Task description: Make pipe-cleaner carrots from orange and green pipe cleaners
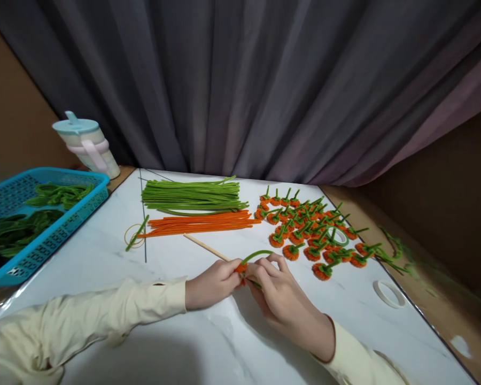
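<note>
My left hand (218, 282) pinches a small orange pipe-cleaner pumpkin (240, 268), mostly covered by the fingers. A thin wooden stick (204, 246) lies by that hand, pointing up and left; whether the hand grips it or it rests on the table I cannot tell. From the pumpkin a green pipe cleaner (258, 252) arches to the right. My right hand (274, 286) is closed against the left fingertips, with its fingers on the green pipe cleaner. Beyond the hands lie a bundle of orange pipe cleaners (200, 223) and a bundle of green pipe cleaners (192, 195).
Several orange pumpkins with green stems (292, 251) cover the right side, a roll of tape (337, 236) among them. Another white tape roll (389, 294) lies nearer. At left are a blue basket (104, 184) with green pieces, a lidded cup (90, 147) and a rubber band (129, 235).
</note>
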Available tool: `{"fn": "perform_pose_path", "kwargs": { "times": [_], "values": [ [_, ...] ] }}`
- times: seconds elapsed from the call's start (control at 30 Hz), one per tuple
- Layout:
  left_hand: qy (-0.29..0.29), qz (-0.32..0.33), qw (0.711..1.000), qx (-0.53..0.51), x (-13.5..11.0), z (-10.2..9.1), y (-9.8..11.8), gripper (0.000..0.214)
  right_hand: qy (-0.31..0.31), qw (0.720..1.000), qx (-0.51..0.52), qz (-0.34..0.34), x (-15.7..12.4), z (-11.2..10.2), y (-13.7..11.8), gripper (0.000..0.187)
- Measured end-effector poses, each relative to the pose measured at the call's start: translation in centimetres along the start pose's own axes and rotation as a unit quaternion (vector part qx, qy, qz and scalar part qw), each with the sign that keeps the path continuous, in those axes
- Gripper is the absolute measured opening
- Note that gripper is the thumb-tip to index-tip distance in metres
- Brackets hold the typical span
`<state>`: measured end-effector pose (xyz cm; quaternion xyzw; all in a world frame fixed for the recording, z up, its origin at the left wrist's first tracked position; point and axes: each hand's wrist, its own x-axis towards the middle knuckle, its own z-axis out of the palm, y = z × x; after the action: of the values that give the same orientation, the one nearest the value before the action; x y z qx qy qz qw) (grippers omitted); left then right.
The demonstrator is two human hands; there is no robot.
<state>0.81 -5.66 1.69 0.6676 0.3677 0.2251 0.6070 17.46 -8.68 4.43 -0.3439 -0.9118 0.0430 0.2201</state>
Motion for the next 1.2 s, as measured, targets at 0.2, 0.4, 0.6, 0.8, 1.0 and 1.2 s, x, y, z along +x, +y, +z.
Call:
{"fn": "perform_pose_path", "kwargs": {
  "times": [0.2,0.4,0.6,0.8,1.0,1.2],
  "values": [
    [0.011,-0.008,0.998,-0.062,0.0,0.1,-0.3,0.012,0.013,0.996,-0.087,-0.009,0.0,-1.0,0.7,0.017],
    [-0.001,-0.057,0.991,-0.12,0.1,0.2,-0.4,0.01,0.001,0.993,-0.11,-0.041,-0.2,-1.4,0.6,0.025],
    [-0.049,-0.08,0.979,-0.179,0.1,-0.2,-0.3,0.013,-0.011,0.993,-0.115,-0.022,0.1,-2.2,1.3,0.013],
    [-0.081,-0.049,0.988,-0.12,0.0,-0.5,0.1,0.012,-0.058,0.995,0.064,0.049,-0.2,-1.9,2.8,0.025],
    [-0.047,-0.006,0.999,-0.001,0.1,-0.6,0.1,0.011,-0.043,0.975,0.18,0.12,-0.2,-0.6,1.5,0.014],
    [-0.044,0.004,0.998,0.04,0.1,-0.6,0.0,0.01,0.006,0.978,0.181,0.107,-0.2,-0.1,1.3,0.015]
  ]
}}
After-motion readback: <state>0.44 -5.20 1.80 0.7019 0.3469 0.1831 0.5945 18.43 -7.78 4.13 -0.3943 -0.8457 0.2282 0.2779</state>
